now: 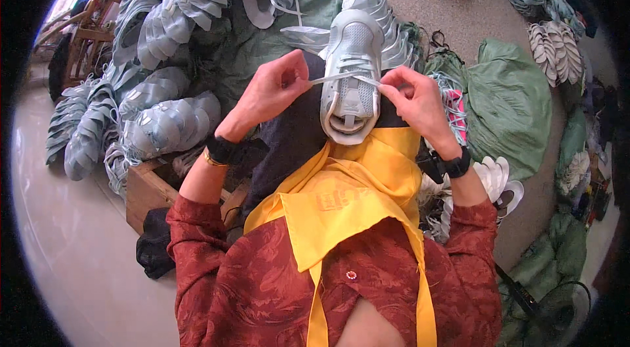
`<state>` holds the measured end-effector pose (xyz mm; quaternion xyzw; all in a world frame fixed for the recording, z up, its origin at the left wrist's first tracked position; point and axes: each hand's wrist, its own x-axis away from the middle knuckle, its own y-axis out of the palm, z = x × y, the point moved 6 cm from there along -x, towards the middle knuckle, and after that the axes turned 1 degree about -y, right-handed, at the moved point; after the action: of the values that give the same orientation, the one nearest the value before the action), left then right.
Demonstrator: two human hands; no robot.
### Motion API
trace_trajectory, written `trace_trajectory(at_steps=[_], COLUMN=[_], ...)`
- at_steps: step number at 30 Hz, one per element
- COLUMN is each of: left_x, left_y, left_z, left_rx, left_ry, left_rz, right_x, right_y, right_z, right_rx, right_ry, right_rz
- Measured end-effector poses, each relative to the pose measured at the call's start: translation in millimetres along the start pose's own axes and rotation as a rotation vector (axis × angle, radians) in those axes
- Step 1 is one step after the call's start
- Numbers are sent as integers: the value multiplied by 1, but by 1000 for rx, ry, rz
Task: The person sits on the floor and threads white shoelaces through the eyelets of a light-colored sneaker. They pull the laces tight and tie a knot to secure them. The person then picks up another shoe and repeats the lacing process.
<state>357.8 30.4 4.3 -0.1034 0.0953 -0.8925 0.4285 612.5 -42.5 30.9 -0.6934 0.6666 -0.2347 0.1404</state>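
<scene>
Left fingers (302,86) and right fingers (392,93) pinch flat, pale fabric lace ends (338,76) over a pale grey-blue mesh shoe (356,32).
The shoe lies between both hands, the right nearer, its long axis running away from the body, heel beside the yellow cloth apron (354,180).

Left hand (274,86) and right hand (420,102) pinch laces (333,77) on a shoe (355,37).

Shoe (352,91) between 2 hands (272,90) (423,103), box (146,197) left, sack (512,107) right.
</scene>
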Motion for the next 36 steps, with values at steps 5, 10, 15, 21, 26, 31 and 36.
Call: trace_trajectory(at_steps=[5, 10, 15, 21, 26, 31, 36], left_x=[1, 0, -1, 0, -2, -4, 2], left_y=[1, -2, -7, -4, 3, 2, -8], left_z=[23, 38, 51, 88, 107, 105, 77], left_rx=[-226, -301, -239, -399, -462, -491, -533], left_ry=[52, 123, 196, 447, 565, 568, 477], left_rz=[50, 72, 146, 203, 216, 250, 198], right_x=[8, 6, 5, 6, -11, -28, -9], right_y=[-2, 1, 5, 5, 7, 17, 9], right_z=[-17, -36, -42, -50, -53, -50, -49], right_rx=[96, 218, 277, 339, 445, 562, 417], right_ry=[-96, -195, -279, -328, -411, -420, -417], right_rz=[43, 82, 98, 113, 160, 131, 118])
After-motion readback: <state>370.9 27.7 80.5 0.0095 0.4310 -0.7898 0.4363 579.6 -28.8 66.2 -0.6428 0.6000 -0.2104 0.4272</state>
